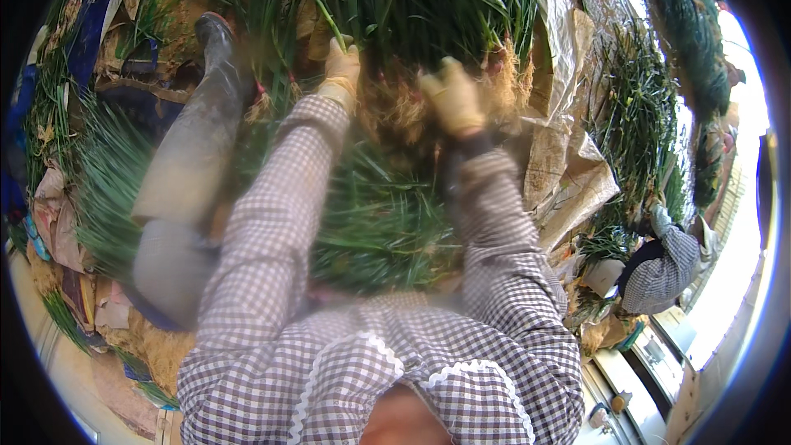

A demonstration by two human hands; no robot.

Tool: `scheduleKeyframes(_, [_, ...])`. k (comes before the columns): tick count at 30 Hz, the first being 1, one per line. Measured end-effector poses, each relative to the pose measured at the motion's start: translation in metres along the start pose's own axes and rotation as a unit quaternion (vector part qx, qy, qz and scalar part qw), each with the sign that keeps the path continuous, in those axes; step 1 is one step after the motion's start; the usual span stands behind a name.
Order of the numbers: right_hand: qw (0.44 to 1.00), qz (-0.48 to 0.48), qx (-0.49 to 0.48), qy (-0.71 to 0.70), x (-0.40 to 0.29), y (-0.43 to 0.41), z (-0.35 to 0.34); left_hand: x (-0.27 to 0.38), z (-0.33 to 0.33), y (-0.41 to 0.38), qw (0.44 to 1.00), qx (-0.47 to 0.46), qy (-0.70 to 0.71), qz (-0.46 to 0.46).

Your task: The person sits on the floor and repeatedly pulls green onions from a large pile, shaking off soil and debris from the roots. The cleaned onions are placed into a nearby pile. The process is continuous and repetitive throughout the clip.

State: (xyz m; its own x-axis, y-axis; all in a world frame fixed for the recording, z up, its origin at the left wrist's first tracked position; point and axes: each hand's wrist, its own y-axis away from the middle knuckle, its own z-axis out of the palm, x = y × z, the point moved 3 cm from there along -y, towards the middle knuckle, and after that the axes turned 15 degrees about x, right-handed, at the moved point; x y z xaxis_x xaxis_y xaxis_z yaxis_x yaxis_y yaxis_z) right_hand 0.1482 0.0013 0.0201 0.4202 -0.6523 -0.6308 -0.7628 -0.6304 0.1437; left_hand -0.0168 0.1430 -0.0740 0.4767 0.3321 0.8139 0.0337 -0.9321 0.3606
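My left hand (342,71), in a pale yellow glove, is closed around the lower end of a green onion stalk (321,3). The gloved right hand (454,96) is blurred, at the rooted ends of a large pile of green onions (432,6); whether it holds any of them I cannot tell. Pale, stringy roots (507,77) and reddish bulb ends show beside it on the right. Between my forearms lie more green leaves (383,228), partly blurred.
A rubber boot (207,111) stretches out at the left. A crumpled woven sack (565,167) lies right of the pile. Further right, a person in a checked top (661,269) bends beside another heap of green onions (639,111). Cardboard and leaves lie along the left.
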Motion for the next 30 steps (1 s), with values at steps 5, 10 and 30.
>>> scheduleKeyframes(5, [0.991,0.123,-0.001,-0.046,-0.003,0.024,0.067,0.014,0.02,0.018,0.999,0.018,0.038,-0.021])
scheduleKeyframes(10, [0.94,0.068,-0.13,-0.309,-0.015,-0.013,0.024,0.066,0.016,0.048,0.859,-0.114,0.401,-0.298])
scheduleKeyframes(30, [0.942,0.006,0.277,0.188,0.025,-0.074,-0.146,0.067,-0.155,-0.017,0.946,0.004,0.283,-0.155])
